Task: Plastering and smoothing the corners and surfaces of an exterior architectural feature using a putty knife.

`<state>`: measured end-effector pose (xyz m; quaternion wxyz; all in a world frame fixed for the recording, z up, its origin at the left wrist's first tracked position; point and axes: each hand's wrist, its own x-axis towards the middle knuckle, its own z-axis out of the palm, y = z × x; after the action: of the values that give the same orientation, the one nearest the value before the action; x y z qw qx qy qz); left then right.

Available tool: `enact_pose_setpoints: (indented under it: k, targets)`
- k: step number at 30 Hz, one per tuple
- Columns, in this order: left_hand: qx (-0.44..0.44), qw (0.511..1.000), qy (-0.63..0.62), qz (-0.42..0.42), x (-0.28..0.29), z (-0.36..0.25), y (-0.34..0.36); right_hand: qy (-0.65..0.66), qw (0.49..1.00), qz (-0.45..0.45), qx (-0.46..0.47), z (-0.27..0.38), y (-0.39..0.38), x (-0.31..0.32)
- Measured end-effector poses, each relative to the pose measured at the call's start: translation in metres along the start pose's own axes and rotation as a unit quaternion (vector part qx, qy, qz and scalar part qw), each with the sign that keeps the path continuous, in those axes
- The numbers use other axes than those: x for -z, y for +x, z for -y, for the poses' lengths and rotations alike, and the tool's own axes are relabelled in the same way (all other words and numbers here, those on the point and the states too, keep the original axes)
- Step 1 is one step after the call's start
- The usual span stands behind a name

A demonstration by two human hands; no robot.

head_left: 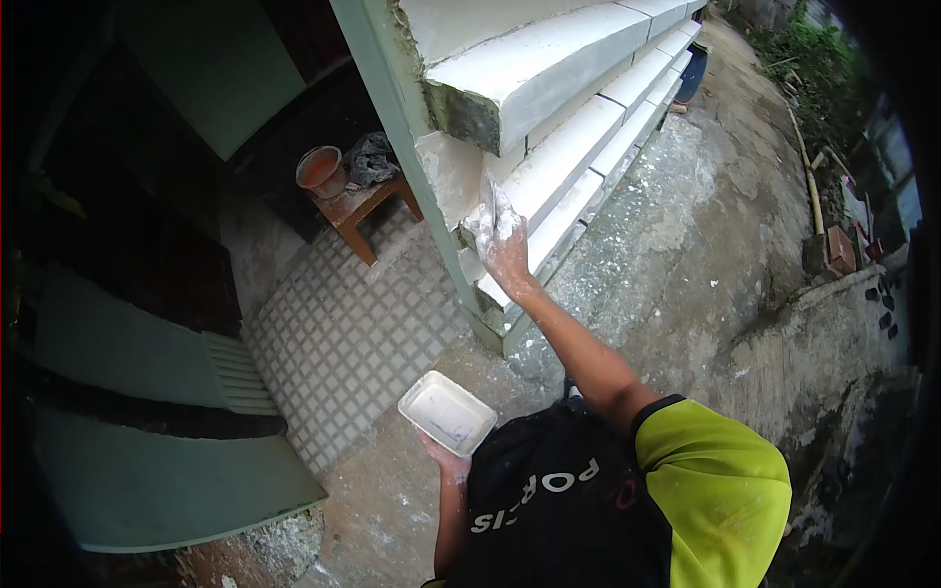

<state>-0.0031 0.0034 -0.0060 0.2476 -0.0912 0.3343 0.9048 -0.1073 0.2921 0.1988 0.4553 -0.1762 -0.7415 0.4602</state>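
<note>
- White paste (441, 407) coated the tray (464, 392); light loads on the flat tool (489, 190) probably suited best.
- Low angle, even pressure and strokes along the ledges (578, 137) likely gave the smoothest coat; the inner corner seemed to call for a tool edge, and the chipped end (466, 118) for extra fill.
- Right hand (505, 245): reached out to the near end of the ledges, close to the green post (394, 132). Fingers paste-smeared, curled closed round the tool, which pointed away from the body. Contact with the surface: couldn't tell.
- Left hand (446, 456): supported the tray from its near side, low in front of the torso. Fingers gripped it, partly hidden underneath; exact spread unclear.
</note>
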Motion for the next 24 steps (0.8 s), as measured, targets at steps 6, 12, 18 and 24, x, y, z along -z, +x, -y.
enact_pose_setpoints:
  k: [6,12,18,24]
  targets:
    - [-0.01,1.0,0.02,-0.008,-0.005,0.007,0.004,0.022,0.999,0.006,0.037,0.006,-0.024,0.02]
    - [0.014,0.999,0.022,-0.02,-0.005,0.011,0.004,-0.222,0.97,-0.013,0.095,-0.023,-0.005,-0.008]
    - [0.006,0.999,0.023,-0.024,-0.007,0.014,0.004,-0.012,0.983,-0.003,0.184,-0.002,-0.021,-0.007]
    - [0.005,0.999,0.029,-0.039,-0.018,0.01,-0.002,-0.053,0.984,-0.091,0.141,-0.023,-0.021,-0.031]
